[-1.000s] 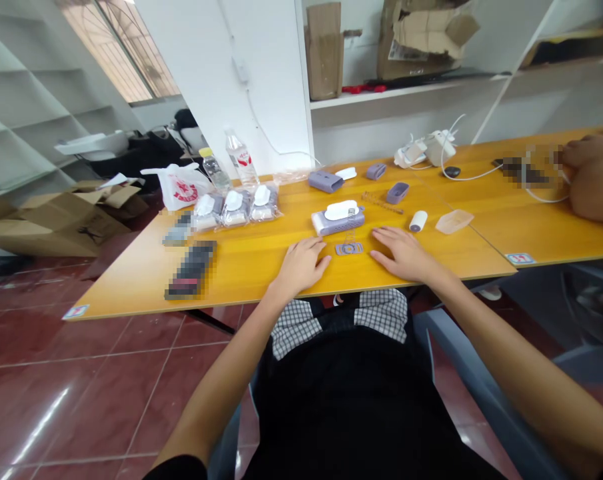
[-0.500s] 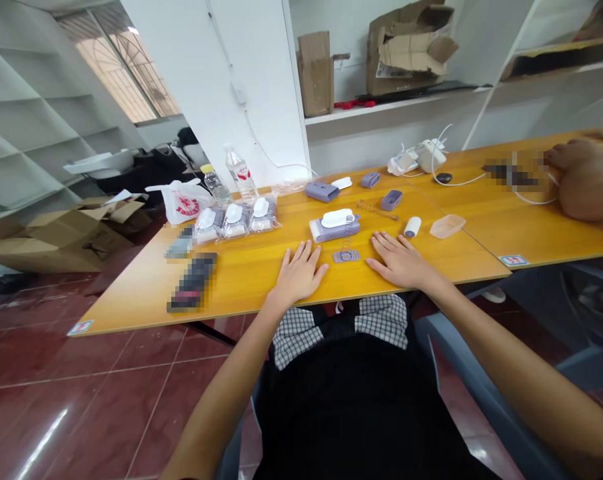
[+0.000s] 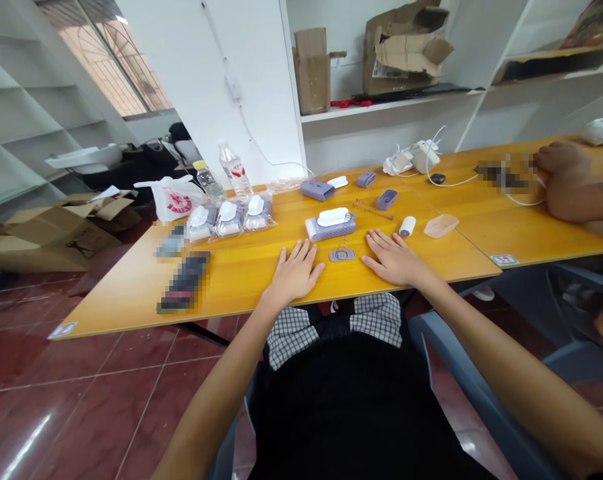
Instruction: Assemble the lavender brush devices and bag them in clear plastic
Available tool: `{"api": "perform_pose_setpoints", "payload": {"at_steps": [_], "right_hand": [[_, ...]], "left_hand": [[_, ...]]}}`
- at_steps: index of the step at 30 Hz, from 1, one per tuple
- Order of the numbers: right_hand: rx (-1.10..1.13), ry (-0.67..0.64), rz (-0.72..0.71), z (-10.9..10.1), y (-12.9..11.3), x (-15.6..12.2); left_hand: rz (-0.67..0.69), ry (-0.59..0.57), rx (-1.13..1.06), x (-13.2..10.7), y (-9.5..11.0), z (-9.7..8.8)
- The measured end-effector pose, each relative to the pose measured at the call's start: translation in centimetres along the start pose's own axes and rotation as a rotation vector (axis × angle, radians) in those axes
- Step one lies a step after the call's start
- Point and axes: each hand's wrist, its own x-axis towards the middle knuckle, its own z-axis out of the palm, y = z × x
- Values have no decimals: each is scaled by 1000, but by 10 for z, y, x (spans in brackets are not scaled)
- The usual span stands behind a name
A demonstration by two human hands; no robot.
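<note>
My left hand (image 3: pixel 296 272) lies flat on the wooden table (image 3: pixel 251 277) near its front edge, fingers spread and holding nothing. Palm down to the right, my right hand (image 3: pixel 394 259) rests the same way. Between them is a flat purple piece with ring-shaped cutouts (image 3: pixel 342 255). Just beyond it sits a purple case (image 3: pixel 334 231) with a white brush-like part (image 3: pixel 333 217) on top. A white cylinder with a dark end (image 3: pixel 408 226) and a translucent shallow tray (image 3: pixel 441 225) are beside my right hand. Farther back are a purple sleeve (image 3: pixel 318 190) and a small purple cup (image 3: pixel 386 199).
Several bagged units (image 3: pixel 230 220) stand at left, near two bottles (image 3: pixel 234 170) and a white plastic bag (image 3: pixel 174 199). White chargers with cables (image 3: pixel 424 157) lie at the back. Another person's arm (image 3: pixel 574 183) rests on the table at right.
The view has shifted slightly, so the table and everything on it appear a little farther left. Both my hands stay flat in place on the table.
</note>
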Motion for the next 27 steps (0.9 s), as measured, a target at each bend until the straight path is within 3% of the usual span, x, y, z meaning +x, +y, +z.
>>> {"api": "perform_pose_setpoints", "payload": {"at_steps": [6, 11, 17, 19, 22, 27], "right_hand": [[23, 68, -25, 7, 4, 0], [35, 28, -21, 6, 5, 1], [151, -93, -155, -33, 27, 31], [167, -8, -133, -50, 42, 51], [91, 214, 34, -63, 71, 81], [89, 327, 192, -50, 116, 106]], "left_hand": [[18, 29, -33, 0, -2, 3], [11, 24, -32, 1, -3, 5], [4, 9, -19, 0, -1, 2], [0, -2, -19, -1, 0, 0], [4, 2, -23, -2, 0, -1], [7, 4, -36, -3, 0, -1]]}}
